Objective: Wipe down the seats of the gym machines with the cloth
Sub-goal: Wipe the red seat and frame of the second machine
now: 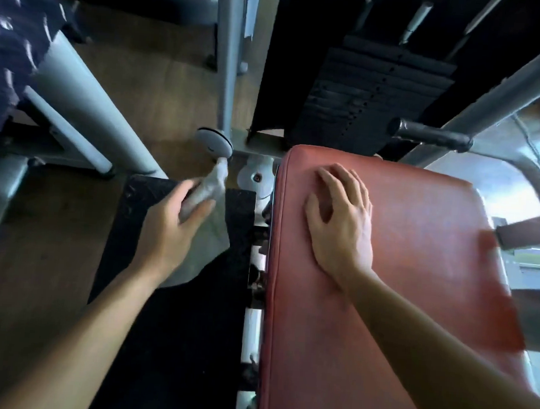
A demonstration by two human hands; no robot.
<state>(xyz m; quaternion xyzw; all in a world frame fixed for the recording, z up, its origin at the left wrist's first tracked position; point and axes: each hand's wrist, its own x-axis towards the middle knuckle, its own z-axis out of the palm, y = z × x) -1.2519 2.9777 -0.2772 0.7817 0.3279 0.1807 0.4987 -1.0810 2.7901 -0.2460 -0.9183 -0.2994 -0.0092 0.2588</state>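
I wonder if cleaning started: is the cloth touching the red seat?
Apart. Head view shows the cloth in the left hand over the black mat, with mat showing between it and the red seat.

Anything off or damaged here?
The crumpled grey cloth sits in the left hand, off the red padded seat and over the black floor mat. The bare right hand rests on the seat. No spills show.

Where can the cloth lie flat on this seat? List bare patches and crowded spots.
Bare: the red seat right of the right hand, out to its edge; the near strip between its left seam and the forearm. Crowded: the top left under that hand; the frame gap beside the black mat. The left hand grips the cloth.
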